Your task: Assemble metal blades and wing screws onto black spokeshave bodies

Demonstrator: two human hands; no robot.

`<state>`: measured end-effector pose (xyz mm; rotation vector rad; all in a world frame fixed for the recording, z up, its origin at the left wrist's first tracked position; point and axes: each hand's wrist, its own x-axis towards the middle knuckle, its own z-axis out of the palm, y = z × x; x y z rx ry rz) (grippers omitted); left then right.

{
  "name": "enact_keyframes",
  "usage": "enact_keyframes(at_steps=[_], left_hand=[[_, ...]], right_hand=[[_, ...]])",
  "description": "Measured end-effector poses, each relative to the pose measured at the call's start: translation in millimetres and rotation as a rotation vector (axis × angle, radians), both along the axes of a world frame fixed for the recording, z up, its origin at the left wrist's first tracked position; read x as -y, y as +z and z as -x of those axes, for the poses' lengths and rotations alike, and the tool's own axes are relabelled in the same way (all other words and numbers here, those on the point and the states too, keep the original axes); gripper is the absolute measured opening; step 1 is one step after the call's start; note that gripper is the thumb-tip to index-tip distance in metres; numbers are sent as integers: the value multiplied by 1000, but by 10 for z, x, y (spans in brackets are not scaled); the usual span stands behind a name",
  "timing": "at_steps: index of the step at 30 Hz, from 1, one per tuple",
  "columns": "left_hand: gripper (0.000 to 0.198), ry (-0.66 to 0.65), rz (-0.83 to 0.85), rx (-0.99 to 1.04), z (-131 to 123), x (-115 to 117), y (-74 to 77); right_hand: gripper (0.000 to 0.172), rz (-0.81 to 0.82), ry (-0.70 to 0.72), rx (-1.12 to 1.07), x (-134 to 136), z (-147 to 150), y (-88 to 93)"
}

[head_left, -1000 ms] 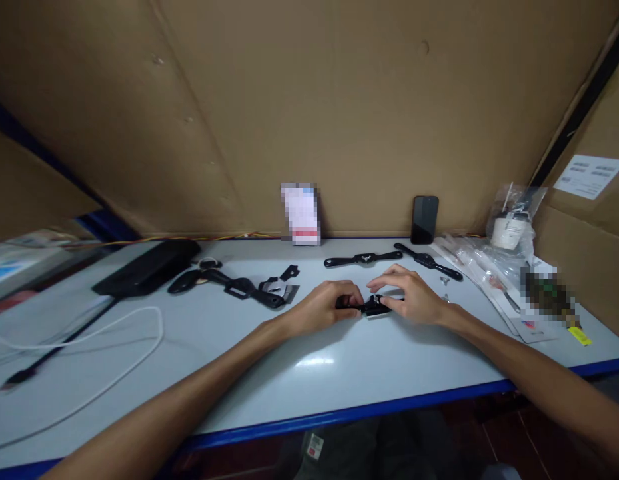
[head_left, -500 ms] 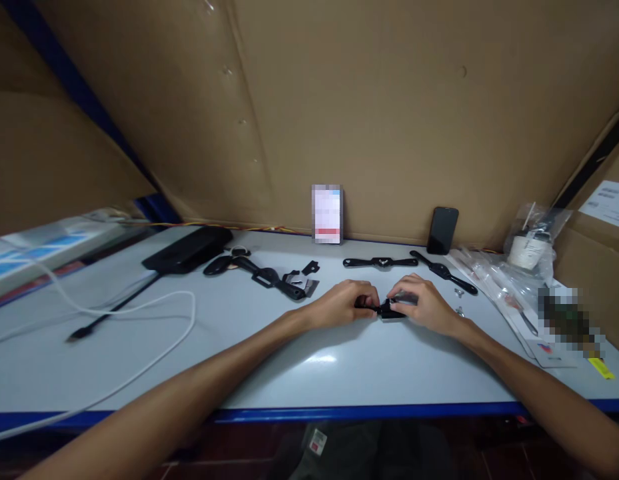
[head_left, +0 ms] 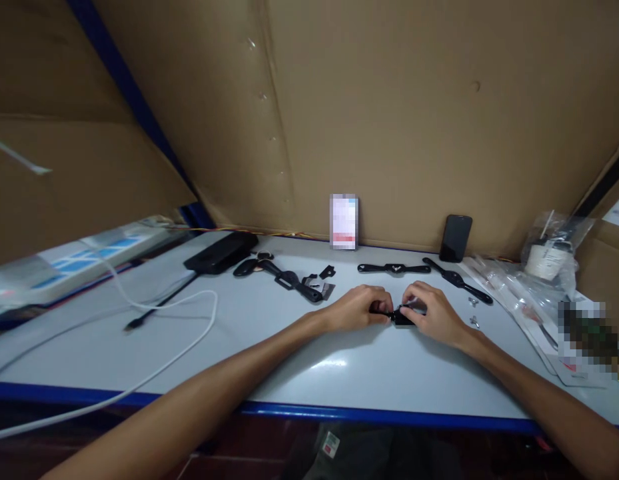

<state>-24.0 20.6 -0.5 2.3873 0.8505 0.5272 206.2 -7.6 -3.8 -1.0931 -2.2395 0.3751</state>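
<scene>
Both of my hands meet over a small black watch-like part (head_left: pixel 400 315) that rests on the pale table (head_left: pixel 269 347). My left hand (head_left: pixel 358 308) is curled closed on the part's left end. My right hand (head_left: pixel 434 312) pinches its right end, fingers bent over the top. Most of the part is hidden under my fingers.
Two black strapped watches (head_left: pixel 393 269) (head_left: pixel 456 280) lie behind my hands, and a dark phone (head_left: pixel 455 238) leans on the cardboard wall. Black strap pieces (head_left: pixel 295 282), a black box (head_left: pixel 220 252) and a white cable (head_left: pixel 189 333) lie to the left. Plastic bags (head_left: pixel 539 267) lie to the right. Small screws (head_left: pixel 473 312) sit near my right hand.
My head has turned left, so everything sits further right in the picture. My right hand's fingers have curled down from spread to a pinch on the part.
</scene>
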Motion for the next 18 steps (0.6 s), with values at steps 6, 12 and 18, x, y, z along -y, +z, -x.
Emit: enact_keyframes(at_steps=[6, 12, 18], left_hand=[[12, -9, -14, -20, -1, -5, 14], [15, -3, -65, -57, -28, 26, 29], [16, 185, -210, -101, 115, -70, 192]], right_hand=[[9, -75, 71, 137, -17, -161, 90], [12, -48, 40, 168, -45, -134, 48], [13, -151, 9, 179, -43, -140, -15]])
